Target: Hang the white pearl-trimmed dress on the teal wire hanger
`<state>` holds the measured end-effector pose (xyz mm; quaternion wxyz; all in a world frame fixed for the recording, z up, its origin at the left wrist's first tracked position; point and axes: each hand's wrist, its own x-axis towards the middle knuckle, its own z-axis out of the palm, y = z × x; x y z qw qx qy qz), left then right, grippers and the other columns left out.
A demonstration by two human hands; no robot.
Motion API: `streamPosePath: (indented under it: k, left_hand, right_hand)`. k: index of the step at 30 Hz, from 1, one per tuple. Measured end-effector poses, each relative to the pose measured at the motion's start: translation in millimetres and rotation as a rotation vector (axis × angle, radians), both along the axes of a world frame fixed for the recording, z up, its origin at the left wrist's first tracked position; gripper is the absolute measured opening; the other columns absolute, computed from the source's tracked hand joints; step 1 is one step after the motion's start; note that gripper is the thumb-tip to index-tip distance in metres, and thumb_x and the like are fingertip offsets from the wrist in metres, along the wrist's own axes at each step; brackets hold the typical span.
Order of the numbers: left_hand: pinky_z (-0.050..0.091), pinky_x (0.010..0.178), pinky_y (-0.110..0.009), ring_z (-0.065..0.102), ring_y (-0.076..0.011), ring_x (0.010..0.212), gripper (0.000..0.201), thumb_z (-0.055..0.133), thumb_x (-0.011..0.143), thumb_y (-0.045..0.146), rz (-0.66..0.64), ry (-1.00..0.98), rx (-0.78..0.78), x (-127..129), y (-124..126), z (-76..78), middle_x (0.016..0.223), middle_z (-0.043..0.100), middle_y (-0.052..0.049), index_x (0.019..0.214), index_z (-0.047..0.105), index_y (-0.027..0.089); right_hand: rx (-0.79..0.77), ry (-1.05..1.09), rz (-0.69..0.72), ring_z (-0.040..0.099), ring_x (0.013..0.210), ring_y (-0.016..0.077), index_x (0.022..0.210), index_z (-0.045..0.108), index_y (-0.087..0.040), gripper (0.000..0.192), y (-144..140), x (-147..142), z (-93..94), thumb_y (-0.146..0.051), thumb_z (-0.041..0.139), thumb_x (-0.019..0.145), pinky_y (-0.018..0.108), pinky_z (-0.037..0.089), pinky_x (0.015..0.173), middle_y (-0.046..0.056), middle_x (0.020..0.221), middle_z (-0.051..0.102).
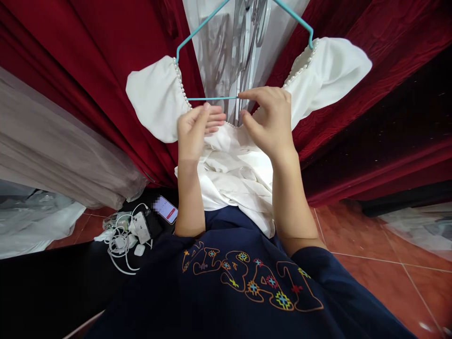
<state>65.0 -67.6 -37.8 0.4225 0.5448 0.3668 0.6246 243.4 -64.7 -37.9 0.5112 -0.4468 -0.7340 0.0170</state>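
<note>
A white dress (236, 174) with puffed sleeves and pearl beads along its neckline hangs on a light blue hanger (208, 99). Its lower part drapes down to my lap. My left hand (199, 123) is at the left side of the neckline, palm turned inward and fingers stretched out, holding nothing. On the other side, my right hand (270, 117) is raised at the neckline near the hanger's lower bar. Its thumb and index finger are apart, the index fingertip close to the bar; the other fingers are partly hidden.
Dark red curtains (116, 70) hang on both sides, with pale sheer fabric (63, 146) at the left. On a black surface (63, 282) lie a lit phone (165, 209), a white device (141, 227) and tangled white cables (118, 245). Reddish tiles (363, 240) cover the floor.
</note>
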Motion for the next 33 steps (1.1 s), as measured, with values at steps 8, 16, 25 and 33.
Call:
streamPosePath:
  k: [8,16,25,33]
  left_hand:
    - [0.039,0.114,-0.031,0.048,-0.0203,0.131,0.050,0.073,0.082,-0.001,0.615,0.106,0.384,-12.0,30.1,9.7,0.136,0.052,-0.006,0.118,0.050,0.023]
    - [0.036,0.112,-0.022,0.051,-0.0109,0.121,0.038,0.048,0.093,-0.014,0.546,0.168,0.302,-10.4,60.5,10.4,0.121,0.057,-0.001,0.109,0.052,0.021]
    - [0.049,0.115,-0.035,0.046,-0.0145,0.143,0.026,0.036,0.113,0.018,0.682,0.212,0.244,-78.4,105.3,42.9,0.112,0.070,0.001,0.097,0.056,0.024]
    - [0.059,0.079,-0.023,0.067,-0.0056,0.078,0.019,0.069,0.090,-0.001,0.531,0.312,0.043,-105.3,97.9,-11.3,0.068,0.064,0.008,0.082,0.067,0.017]
  right_hand:
    - [-0.063,-0.054,-0.040,0.056,0.110,0.0286,0.107,0.069,-0.032,0.019,5.2,-6.7,10.9,-0.035,0.060,0.090,0.054,0.038,0.111,0.004,0.111,0.068]
    - [-0.026,-0.129,-0.108,0.053,0.106,0.0283,0.111,0.071,-0.035,0.025,15.3,0.0,7.0,-0.028,0.060,0.090,0.056,0.037,0.108,0.006,0.103,0.062]
    - [-0.062,-0.195,-0.093,0.054,0.106,0.0294,0.106,0.071,-0.030,0.018,12.4,9.4,20.0,-0.034,0.064,0.091,0.057,0.038,0.109,0.008,0.102,0.060]
    - [-0.030,-0.097,-0.155,0.054,0.103,0.0278,0.099,0.072,-0.032,0.012,23.3,3.8,9.9,-0.029,0.065,0.089,0.055,0.040,0.108,0.007,0.099,0.059]
